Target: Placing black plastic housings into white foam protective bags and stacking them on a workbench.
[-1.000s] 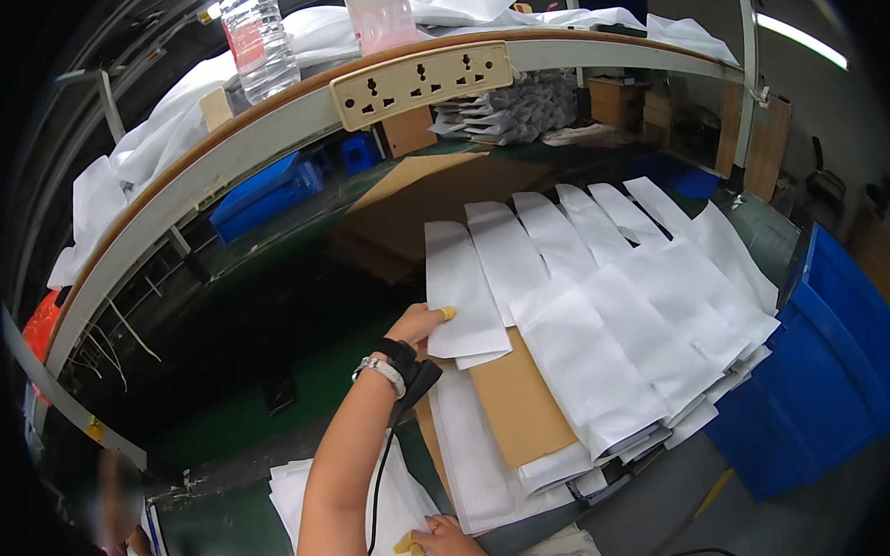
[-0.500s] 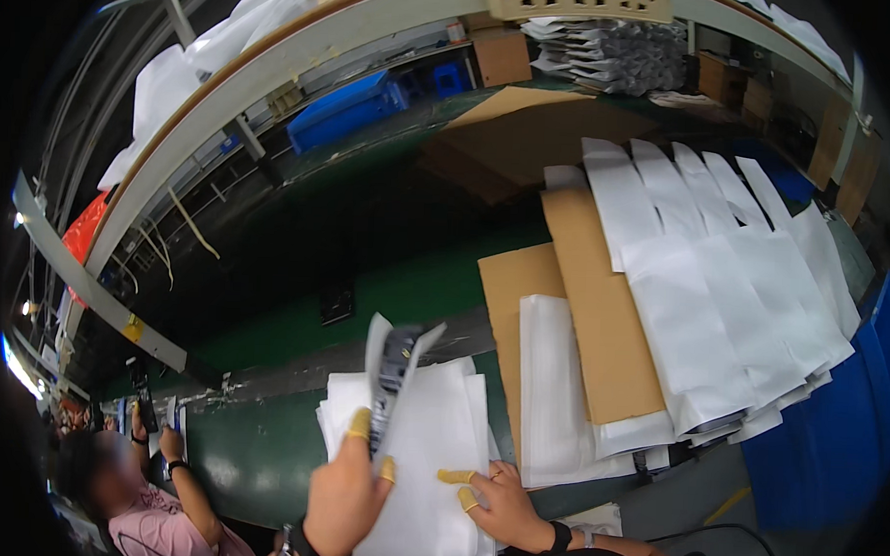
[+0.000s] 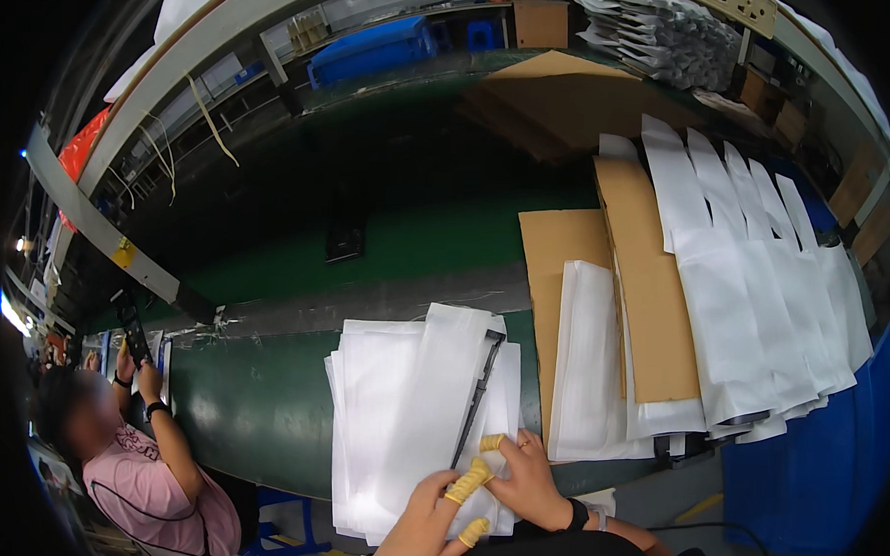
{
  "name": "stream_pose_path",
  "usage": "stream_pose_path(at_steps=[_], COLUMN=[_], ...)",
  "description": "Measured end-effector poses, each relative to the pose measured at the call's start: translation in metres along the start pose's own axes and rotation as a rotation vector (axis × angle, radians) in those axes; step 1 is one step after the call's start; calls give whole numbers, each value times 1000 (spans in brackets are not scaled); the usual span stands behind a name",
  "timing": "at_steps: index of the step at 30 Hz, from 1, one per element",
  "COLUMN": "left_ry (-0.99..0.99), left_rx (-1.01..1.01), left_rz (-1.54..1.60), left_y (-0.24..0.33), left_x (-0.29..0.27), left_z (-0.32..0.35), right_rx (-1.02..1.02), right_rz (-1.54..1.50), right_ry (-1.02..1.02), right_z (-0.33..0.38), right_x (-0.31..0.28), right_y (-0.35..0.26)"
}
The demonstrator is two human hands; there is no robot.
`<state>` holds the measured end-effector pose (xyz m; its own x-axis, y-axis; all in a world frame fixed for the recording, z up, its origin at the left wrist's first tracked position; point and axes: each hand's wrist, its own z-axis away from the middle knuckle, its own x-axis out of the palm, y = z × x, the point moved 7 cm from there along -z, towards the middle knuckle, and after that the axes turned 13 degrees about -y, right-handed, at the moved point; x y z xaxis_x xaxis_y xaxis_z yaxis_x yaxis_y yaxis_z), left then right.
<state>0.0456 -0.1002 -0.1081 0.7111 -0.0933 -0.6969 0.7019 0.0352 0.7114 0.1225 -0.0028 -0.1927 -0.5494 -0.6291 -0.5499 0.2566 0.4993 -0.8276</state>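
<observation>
Head view, lower centre: a smooth white sleeve (image 3: 427,395) lies over a stack of white sheets (image 3: 364,422), stretching up the frame from the fingers, its long axis tilted slightly right. The left hand (image 3: 431,518) is nearer, at its lower end; the right hand (image 3: 528,485) is right of it. Whether either's fingers grip, I cannot tell. A thin black strip (image 3: 477,391) runs along its right side.

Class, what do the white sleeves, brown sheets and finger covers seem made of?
White sleeves: perhaps thin foam or nonwoven, matt; smooth, softly creased. Brown sheets: likely cardboard, matt; flat, straight-edged. Finger covers: possibly latex, dull; yellow and wrinkled.
</observation>
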Motion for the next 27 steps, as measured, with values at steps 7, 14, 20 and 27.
stream_pose_path(at_steps=[7,14,20,27], left_ry=[147,384,1408,241], left_rx=[-304,-255,-159,-461], left_rz=[-307,64,-95,-16], left_y=[-23,-88,-62,-79], left_x=[-11,-32,-60,-10], left_z=[1,30,90,1], right_rx=[17,-8,16,-6], right_rz=[46,17,23,-39], right_ry=[3,10,47,54], right_z=[2,2,1,2], right_x=[3,3,1,1], right_y=[2,4,2,0])
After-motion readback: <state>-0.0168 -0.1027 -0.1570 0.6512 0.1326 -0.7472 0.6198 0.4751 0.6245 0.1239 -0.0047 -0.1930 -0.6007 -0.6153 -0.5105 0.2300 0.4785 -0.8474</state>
